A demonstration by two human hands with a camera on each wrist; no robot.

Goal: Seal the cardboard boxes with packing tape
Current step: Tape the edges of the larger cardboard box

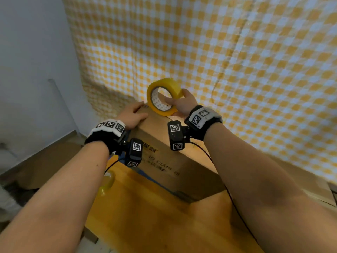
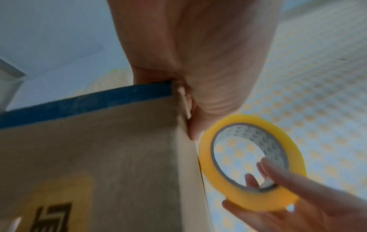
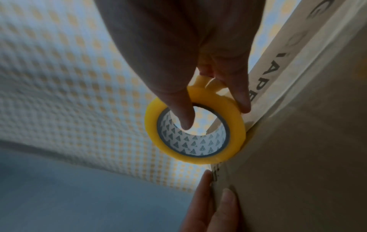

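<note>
A yellow-and-white checked cloth (image 1: pixel 237 57) hangs as a backdrop across the back and right of the scene, creased in long vertical folds and lit softly and evenly. To its left stands a plain pale wall (image 1: pixel 32 52), meeting the floor (image 1: pixel 45 161) at a low skirting; the floor there is brownish and partly blurred. In the foreground lies a wooden table (image 1: pixel 155 221) with a warm orange-brown top.

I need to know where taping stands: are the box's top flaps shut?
Shut: the box top lies flat under the left hand.
</note>
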